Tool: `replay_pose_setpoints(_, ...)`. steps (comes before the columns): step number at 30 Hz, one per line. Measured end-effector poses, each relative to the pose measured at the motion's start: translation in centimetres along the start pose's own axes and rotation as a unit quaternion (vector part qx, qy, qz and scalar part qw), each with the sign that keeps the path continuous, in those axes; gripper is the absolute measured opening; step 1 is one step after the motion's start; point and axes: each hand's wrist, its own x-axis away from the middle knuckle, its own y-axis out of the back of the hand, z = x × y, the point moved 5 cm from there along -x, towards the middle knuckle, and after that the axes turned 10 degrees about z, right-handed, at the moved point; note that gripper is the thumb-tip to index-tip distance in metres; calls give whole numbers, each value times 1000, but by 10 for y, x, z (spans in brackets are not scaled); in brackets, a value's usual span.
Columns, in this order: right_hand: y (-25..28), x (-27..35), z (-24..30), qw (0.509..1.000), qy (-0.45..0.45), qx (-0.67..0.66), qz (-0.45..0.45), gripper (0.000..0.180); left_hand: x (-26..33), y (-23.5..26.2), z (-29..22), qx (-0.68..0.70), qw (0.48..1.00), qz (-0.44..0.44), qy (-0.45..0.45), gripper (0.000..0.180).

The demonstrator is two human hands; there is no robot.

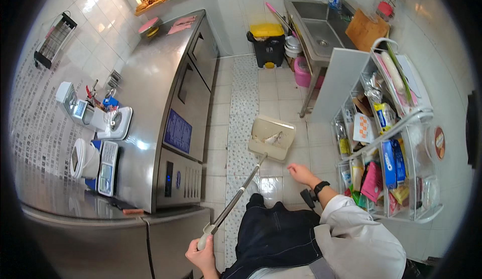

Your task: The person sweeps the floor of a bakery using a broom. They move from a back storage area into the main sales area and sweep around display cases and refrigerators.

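Observation:
My left hand [202, 255] is wrapped round the pale grip of a long-handled dustpan, low in the head view. Its metal pole [238, 194] slants up and right to the cream dustpan pan [257, 137], which rests on the tiled floor. Some whitish and dark scraps [275, 138] lie in the pan. Just to the lower right of the pan, my right hand [300, 174] hangs over the floor with loosely bent fingers and nothing visible in it. A black watch [321, 186] is on that wrist. A small black object [307, 198] shows beside it, its kind unclear.
A steel counter [131, 73] with scales [108, 168] runs along the left. At the right stands a white wire rack [369, 146] packed with packages. Further off are a yellow-lidded black bin [269, 53], a pink bucket [302, 73] and a steel sink [321, 32].

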Motion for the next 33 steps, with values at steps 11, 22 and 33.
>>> replay_pose_setpoints(11,-31,84,-177,904,-428,-11,7,27,-241,-118,-73,-205,942,142,-225,37)
replay_pose_setpoints(22,-93,106,-148,862,-440,-217,-129,23,-238,-239,-211,-374,820,226,-370,48)
replay_pose_setpoints(33,-201,229,-94,696,-501,-310,-410,16,-186,-335,-222,-346,646,352,-582,49)
